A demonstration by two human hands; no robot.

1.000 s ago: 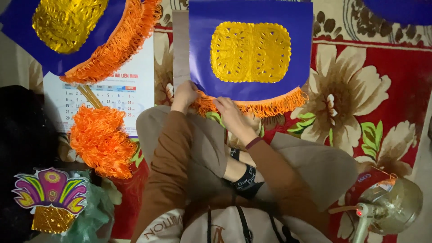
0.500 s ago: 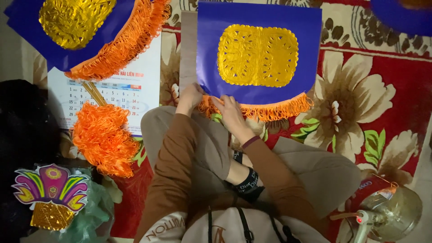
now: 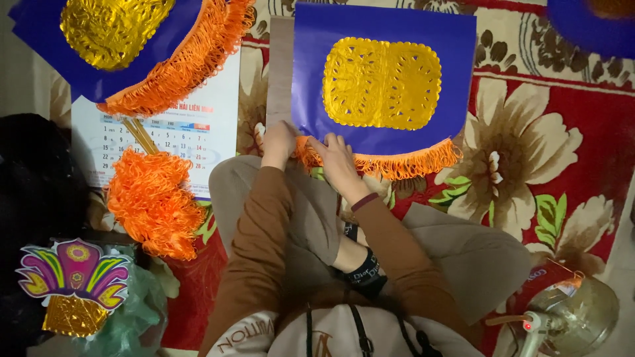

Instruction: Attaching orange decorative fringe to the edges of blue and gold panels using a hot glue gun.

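Both hands point(image 3: 311, 149) press blue sheet's point(image 3: 383, 73) fringed point(image 3: 397, 165) edge.

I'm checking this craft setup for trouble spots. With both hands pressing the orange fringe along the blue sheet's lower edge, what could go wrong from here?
1. The left hand and right hand press only the left end of the orange fringe; the right end could sag or set crooked on the blue sheet.
2. The loose fringe pile sits close by the knee and might get snagged.
3. The small fan nearby might flutter the sheet, if running.
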